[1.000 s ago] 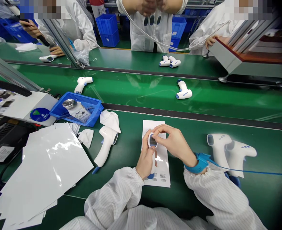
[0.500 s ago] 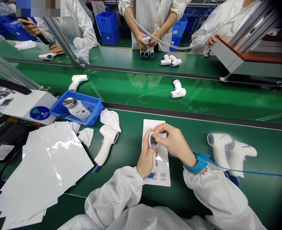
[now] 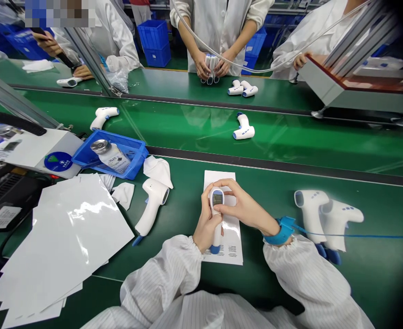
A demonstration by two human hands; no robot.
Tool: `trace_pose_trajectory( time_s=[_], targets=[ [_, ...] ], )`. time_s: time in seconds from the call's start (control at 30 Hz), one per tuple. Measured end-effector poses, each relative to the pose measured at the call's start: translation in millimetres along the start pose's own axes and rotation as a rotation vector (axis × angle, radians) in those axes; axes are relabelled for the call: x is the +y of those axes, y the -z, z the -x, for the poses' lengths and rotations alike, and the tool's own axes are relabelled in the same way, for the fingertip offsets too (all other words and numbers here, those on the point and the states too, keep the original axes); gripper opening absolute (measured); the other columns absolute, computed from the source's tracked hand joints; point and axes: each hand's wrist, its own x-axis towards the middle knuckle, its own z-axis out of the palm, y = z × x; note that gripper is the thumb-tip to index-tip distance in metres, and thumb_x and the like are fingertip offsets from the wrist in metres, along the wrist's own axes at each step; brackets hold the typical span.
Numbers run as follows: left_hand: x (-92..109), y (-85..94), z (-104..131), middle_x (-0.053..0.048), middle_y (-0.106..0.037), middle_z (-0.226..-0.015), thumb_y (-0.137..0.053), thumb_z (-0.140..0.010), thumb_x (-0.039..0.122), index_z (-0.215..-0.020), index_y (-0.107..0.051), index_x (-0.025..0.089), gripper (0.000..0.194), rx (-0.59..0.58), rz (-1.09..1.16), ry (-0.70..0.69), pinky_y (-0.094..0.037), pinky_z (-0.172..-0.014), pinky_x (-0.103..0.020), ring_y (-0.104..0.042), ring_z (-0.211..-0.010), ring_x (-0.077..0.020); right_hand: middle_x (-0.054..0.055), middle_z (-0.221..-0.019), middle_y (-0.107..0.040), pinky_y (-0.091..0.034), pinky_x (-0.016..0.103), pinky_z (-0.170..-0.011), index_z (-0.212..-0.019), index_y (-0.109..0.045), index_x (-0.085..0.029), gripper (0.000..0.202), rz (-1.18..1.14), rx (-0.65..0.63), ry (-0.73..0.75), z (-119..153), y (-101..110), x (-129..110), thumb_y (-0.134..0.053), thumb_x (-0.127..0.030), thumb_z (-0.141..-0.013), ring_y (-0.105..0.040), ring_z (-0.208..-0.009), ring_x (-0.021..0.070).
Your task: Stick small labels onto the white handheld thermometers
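Observation:
Between my hands is a white infrared thermometer (image 3: 217, 197), its small grey screen facing me and its blue-ended handle pointing down. My left hand (image 3: 204, 228) is wrapped round the handle and left side. The fingers of my right hand (image 3: 237, 203) are closed on the right edge and top of its head, the thumb beside the screen. Under them lies a printed white sheet (image 3: 234, 246). A blue wrist strap (image 3: 279, 231) with a cord circles my right wrist. Another white thermometer (image 3: 151, 205) lies to the left, and two blurred thermometers (image 3: 313, 210) lie to the right.
Glossy white sheets (image 3: 81, 237) are fanned out at the left. Behind them a blue tray (image 3: 138, 160) holds a metal-capped bottle (image 3: 110, 155). Across the bench runs a green conveyor (image 3: 174, 123) carrying thermometers (image 3: 244, 128). Co-workers stand opposite, one with hands (image 3: 201, 66) around several thermometers.
The thermometer in my hands has tipped so its screen faces me more fully. My right fingers have moved off the screen to its edge. Thermometers on the conveyor have shifted left.

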Motion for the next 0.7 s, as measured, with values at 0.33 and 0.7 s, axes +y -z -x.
trace_pose_trajectory(
  time_s=[0.33, 0.7],
  targets=[
    [-3, -4.5, -2, -0.007, -0.053, -0.120, -0.044, -0.073, 0.008, -0.143, -0.022, 0.033, 0.077, 0.083, -0.046, -0.052, -0.036, -0.038, -0.022, -0.038, -0.041, -0.0030, 0.003, -0.099, -0.068, -0.046, 0.035, -0.091, -0.089, -0.067, -0.023, 0.011, -0.021, 0.235, 0.017, -8, -11, -3, -0.057, -0.026, -0.086, -0.062, -0.098, 0.0192],
    [6, -2.3, -2, -0.004, -0.053, -0.128, -0.042, -0.083, 0.015, -0.146, -0.011, 0.036, 0.074, 0.155, 0.210, -0.146, -0.049, -0.089, -0.036, -0.061, -0.101, -0.0192, 0.008, -0.116, -0.060, -0.052, 0.038, -0.085, -0.128, -0.039, -0.024, 0.053, -0.168, -0.005, -0.311, 43, -39, -7, -0.062, -0.039, -0.083, -0.062, -0.102, 0.0226]
  ],
)
